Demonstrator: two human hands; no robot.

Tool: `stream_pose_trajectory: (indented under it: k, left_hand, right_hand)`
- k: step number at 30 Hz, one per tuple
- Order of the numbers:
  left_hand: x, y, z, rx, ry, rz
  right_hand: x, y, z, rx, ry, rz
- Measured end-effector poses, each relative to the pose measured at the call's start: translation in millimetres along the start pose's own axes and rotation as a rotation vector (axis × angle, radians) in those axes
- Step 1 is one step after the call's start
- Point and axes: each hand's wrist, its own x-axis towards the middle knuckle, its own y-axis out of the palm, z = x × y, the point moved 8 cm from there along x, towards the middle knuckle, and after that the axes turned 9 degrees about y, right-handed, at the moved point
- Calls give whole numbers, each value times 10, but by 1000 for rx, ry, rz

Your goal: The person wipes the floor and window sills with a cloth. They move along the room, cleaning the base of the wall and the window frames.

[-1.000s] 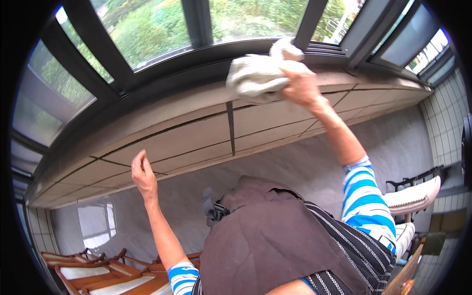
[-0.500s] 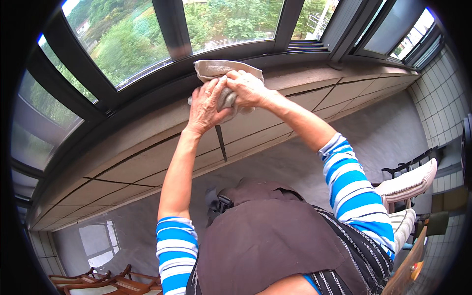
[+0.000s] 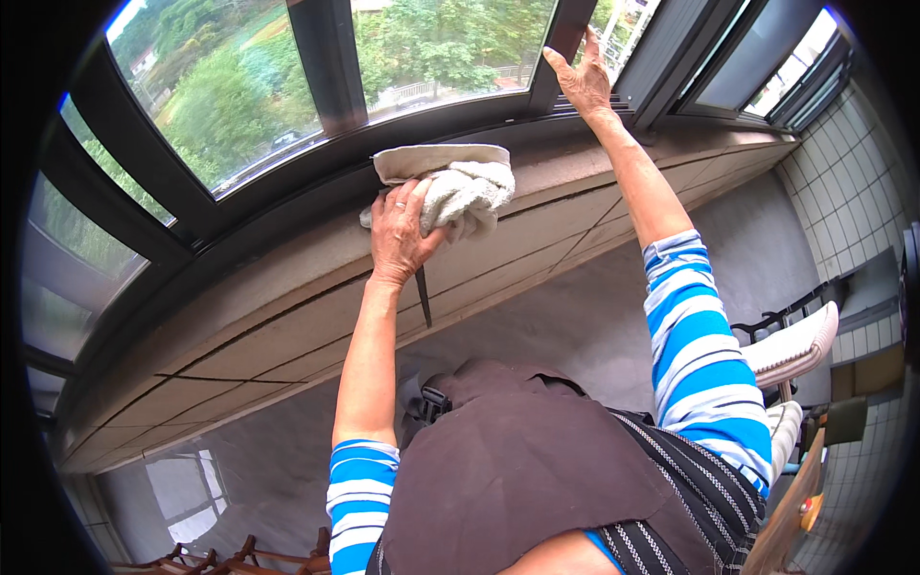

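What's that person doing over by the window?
The person has their left hand on a crumpled, whitish cloth at the window ledge. Their right hand is open and empty, up by a dark window post; I can't tell whether it touches.

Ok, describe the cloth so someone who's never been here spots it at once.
Find the windows across the top, then the brownish ledge beneath them. Near the middle of that ledge, the left hand is on a bunched cloth. Its off-white, rumpled folds set it apart from the flat ledge and the dark window frames.
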Motion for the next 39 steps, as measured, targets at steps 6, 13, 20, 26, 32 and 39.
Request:
stream_pose_trajectory:
  k: [6, 13, 20, 26, 32, 39]
  left_hand:
    - [-8, -14, 15, -14, -14, 7]
    - [6, -21, 12, -41, -30, -8]
    - [-5, -42, 23, -76, -40, -8]
    - [-52, -4, 64, -41, -39, -28]
    - [-58, 8, 106, -80, -62, -107]
    - [-103, -146, 85, -197, -74, -103]
  right_hand:
    - [43, 93, -90, -202, 73, -10]
    - [138, 102, 180, -273, -3, -181]
    - [168, 107, 171, -323, 35, -62]
    - [165, 166, 112, -220, 90, -40]
    - [-163, -67, 595, -195, 7, 2]
    - [-1968, 499, 1447, 41, -358, 651]
